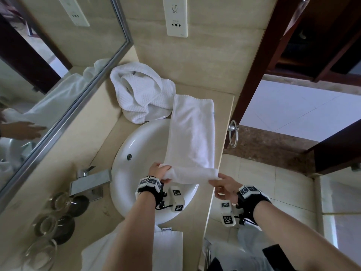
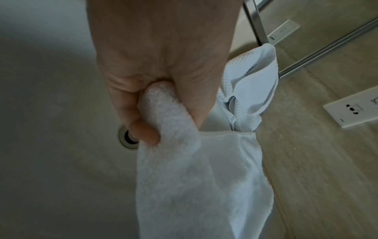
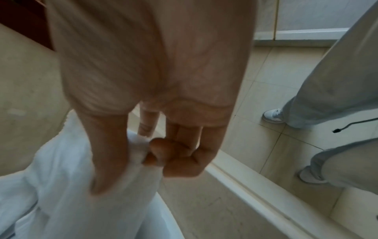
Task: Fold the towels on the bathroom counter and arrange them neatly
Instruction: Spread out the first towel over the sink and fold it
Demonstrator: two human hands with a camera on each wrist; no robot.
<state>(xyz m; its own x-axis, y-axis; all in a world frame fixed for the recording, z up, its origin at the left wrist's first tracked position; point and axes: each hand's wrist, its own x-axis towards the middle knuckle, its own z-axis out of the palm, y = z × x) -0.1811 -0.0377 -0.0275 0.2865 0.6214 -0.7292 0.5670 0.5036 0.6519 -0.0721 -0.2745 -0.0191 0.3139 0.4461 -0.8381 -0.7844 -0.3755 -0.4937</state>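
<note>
Pinching towel (image 1: 190,133) corners, left hand (image 1: 159,171) fingers (image 2: 143,129), right hand (image 1: 224,187)

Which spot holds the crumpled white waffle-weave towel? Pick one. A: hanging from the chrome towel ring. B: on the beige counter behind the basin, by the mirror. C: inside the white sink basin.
B: the crumpled white waffle-weave towel sits heaped on the beige counter behind the white sink basin, beside the mirror.
</note>
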